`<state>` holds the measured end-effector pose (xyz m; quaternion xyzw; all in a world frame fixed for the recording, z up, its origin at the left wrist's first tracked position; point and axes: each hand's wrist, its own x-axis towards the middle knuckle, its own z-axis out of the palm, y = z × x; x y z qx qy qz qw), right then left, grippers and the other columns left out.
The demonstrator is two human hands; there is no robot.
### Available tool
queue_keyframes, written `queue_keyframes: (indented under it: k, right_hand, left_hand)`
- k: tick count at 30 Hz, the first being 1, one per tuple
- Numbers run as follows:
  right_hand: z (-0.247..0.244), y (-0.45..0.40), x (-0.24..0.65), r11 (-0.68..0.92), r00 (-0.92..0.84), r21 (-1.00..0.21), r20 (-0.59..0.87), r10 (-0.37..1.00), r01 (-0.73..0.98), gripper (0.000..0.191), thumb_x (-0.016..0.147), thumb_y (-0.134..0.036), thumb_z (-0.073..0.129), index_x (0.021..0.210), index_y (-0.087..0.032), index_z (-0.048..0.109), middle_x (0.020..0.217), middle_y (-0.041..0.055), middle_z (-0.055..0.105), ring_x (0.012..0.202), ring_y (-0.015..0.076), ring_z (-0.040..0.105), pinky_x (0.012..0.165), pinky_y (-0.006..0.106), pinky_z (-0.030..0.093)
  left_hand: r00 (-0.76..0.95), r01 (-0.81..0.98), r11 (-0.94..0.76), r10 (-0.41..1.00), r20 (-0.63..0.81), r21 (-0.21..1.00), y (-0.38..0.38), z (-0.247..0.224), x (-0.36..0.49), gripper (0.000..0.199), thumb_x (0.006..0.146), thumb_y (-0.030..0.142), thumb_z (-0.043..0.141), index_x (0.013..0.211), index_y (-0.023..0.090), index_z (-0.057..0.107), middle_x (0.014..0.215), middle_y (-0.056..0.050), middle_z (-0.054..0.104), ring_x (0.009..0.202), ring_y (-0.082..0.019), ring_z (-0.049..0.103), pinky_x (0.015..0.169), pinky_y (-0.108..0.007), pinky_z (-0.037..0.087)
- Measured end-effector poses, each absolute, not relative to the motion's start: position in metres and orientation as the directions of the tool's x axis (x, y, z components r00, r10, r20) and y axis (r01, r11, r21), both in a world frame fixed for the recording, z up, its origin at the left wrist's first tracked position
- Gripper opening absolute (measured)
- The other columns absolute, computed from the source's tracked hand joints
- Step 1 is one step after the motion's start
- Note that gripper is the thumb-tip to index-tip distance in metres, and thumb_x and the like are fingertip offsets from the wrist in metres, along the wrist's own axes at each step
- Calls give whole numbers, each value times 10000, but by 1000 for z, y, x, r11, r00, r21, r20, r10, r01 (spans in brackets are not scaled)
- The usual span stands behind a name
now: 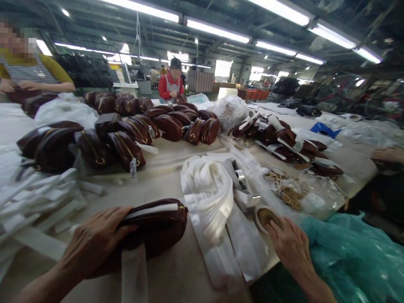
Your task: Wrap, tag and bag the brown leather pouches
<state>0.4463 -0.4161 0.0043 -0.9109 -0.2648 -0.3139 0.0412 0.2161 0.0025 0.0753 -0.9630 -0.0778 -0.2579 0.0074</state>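
A dark brown leather bag point(158, 231) lies at the near edge of the table, a white strip along its zipper and another hanging from its front. My left hand point(101, 231) rests on the bag's left part, fingers wrapped over its top. To the right, my right hand point(288, 237) has its fingers on a roll of tape point(267, 219) lying on its side. Between the hands lies a stack of white foam sheets point(210, 198). Behind the roll stands a metal tape dispenser point(241, 185).
Rows of brown bags point(170, 126) span the table point(160, 176). White foam strips point(41, 214) lie left, teal plastic point(356, 248) at the near right. Wrapped bags point(290, 139) lie beyond. Two people work across the table; another person's hand point(389, 155) is at right.
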Motion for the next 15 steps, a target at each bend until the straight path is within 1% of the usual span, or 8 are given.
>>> queue_keyframes:
  k: [2,4,6,8,10,11,13,15]
  right_hand:
    - [14,-408,448,-842,629,71,632,454,535,483,953,-437,258,851,-196,664,952,126,665,904,292,578,738,442,431]
    - [32,-385,449,-786,568,11,685,456,618,431,955,-437,300,847,-202,645,910,101,670,873,258,588,742,405,429]
    - [51,-353,456,-725,547,-46,690,474,687,384,941,-449,366,781,-205,615,821,81,660,810,227,594,736,366,436]
    - [67,-314,469,-738,626,-69,585,515,672,337,905,-461,462,730,-201,588,771,77,636,756,213,591,700,336,444]
    - [75,-277,488,-786,719,-30,428,548,617,261,852,-428,574,762,-184,601,823,102,635,790,233,593,686,337,452]
    - [76,-260,497,-794,738,-9,376,561,608,219,824,-386,625,793,-169,613,867,120,638,830,251,595,695,345,457]
    - [74,-233,513,-788,743,12,326,585,615,185,772,-290,696,846,-133,631,926,146,638,907,279,590,741,367,468]
    - [68,-217,526,-785,744,4,315,589,619,211,778,-257,692,915,-110,629,975,132,633,959,267,584,808,396,474]
  left_hand:
    - [864,166,-986,162,476,33,4,71,215,425,919,551,319,1054,234,569,939,-26,643,843,-228,608,769,-315,466]
    - [867,178,-982,186,462,61,4,67,213,439,909,561,335,1052,228,582,941,-43,646,847,-230,608,774,-318,467]
    - [864,193,-977,215,456,96,4,65,213,443,894,570,356,1035,227,598,925,-52,650,838,-227,609,764,-314,470]
    - [858,207,-971,237,456,116,2,65,213,430,889,562,368,1027,231,607,923,-54,650,838,-227,608,758,-315,472]
    - [851,206,-971,239,469,121,0,66,214,410,892,543,375,1027,235,608,930,-55,649,841,-228,607,746,-314,472]
    - [848,200,-972,234,476,122,-1,67,214,399,893,534,381,1028,235,608,928,-55,649,837,-227,607,740,-313,471]
    - [844,192,-973,230,484,128,-3,67,213,374,894,514,399,1023,231,608,911,-53,648,815,-222,604,723,-308,466]
    - [843,188,-973,229,487,132,-4,67,213,349,896,489,412,1015,225,606,894,-51,646,793,-216,598,713,-308,461]
